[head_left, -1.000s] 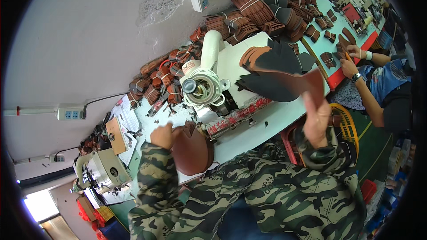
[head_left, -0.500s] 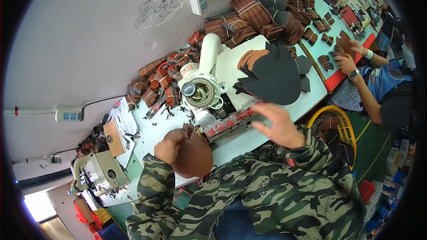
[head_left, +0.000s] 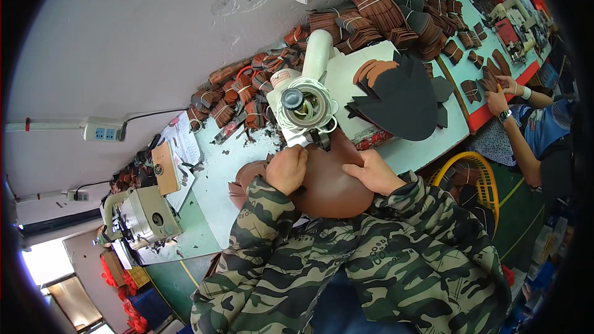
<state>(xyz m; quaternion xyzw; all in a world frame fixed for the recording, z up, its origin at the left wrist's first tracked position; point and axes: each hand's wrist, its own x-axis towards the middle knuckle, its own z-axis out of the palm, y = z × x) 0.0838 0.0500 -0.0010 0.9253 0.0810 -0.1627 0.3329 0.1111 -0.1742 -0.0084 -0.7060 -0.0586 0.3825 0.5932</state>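
A rounded brown leather piece [head_left: 331,180] lies under the head of a white sewing machine [head_left: 307,98]. My left hand [head_left: 287,168] presses on its left part, close to the needle. My right hand [head_left: 374,172] rests flat on its right edge. Both arms wear camouflage sleeves. A stack of dark cut pieces [head_left: 402,101] with a few brown ones on top lies on the machine bed to the right.
Bundles of brown leather parts [head_left: 371,12] line the wall. A second sewing machine [head_left: 143,215] stands at the left. Another person [head_left: 532,130] works at the right end of the light green table [head_left: 235,167]. A yellow basket [head_left: 476,176] sits below.
My right hand came back from the dark stack at the right and now lies on the brown piece. My left hand slid the piece under the machine head.
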